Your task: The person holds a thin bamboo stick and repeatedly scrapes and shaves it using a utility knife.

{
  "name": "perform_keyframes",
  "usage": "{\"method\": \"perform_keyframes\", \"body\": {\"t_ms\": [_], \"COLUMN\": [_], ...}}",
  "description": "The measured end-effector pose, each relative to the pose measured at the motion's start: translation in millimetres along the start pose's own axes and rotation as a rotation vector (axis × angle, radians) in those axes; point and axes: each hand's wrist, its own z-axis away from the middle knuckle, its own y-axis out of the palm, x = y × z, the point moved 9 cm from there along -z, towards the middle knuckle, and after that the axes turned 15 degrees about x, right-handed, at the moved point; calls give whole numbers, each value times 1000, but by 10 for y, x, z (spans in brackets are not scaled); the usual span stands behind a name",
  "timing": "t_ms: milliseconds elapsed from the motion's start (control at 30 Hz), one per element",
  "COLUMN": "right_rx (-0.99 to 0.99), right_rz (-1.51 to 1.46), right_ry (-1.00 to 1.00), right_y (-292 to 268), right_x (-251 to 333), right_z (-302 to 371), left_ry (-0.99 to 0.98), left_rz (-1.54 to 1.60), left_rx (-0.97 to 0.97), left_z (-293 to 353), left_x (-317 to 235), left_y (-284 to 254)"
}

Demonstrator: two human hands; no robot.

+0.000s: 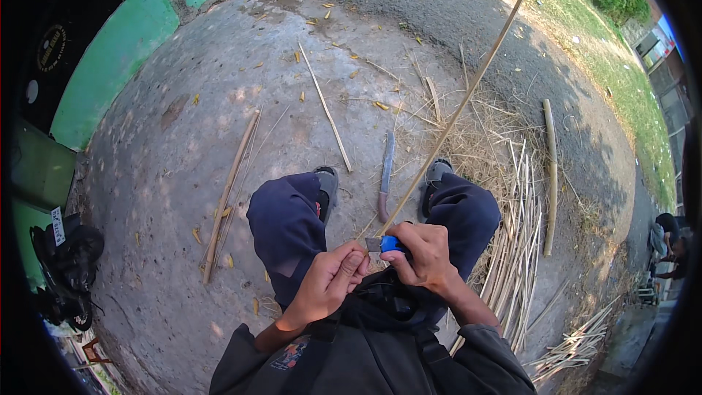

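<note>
My right hand is closed around a blue box cutter, its short blade pointing toward my left hand. With thumb and fingers pinched, my left hand grips the near end of a long, thin bamboo strip. The blade lies against or very close to the strip; the exact contact is partly hidden by my fingers. From my hands the strip slants up and away to the far right. Between my feet a machete with a brown handle rests on the ground.
A pile of split bamboo strips lies to my right amid shavings. A bamboo pole lies beyond it, and another bamboo piece lies left. A motorcycle stands at far left. Other people are at the right edge.
</note>
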Motion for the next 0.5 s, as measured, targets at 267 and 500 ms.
{"method": "perform_keyframes", "body": {"t_ms": [267, 500], "right_rx": [-5, -51], "right_rz": [55, 98], "right_ry": [1, 19], "right_y": [16, -5], "right_x": [3, 7], "right_z": [14, 12], "left_ry": [90, 171], "left_rz": [-442, -571], "left_rx": [-177, -259], "left_z": [50, 83], "left_x": [-268, -336], "left_y": [-1, 15]}}
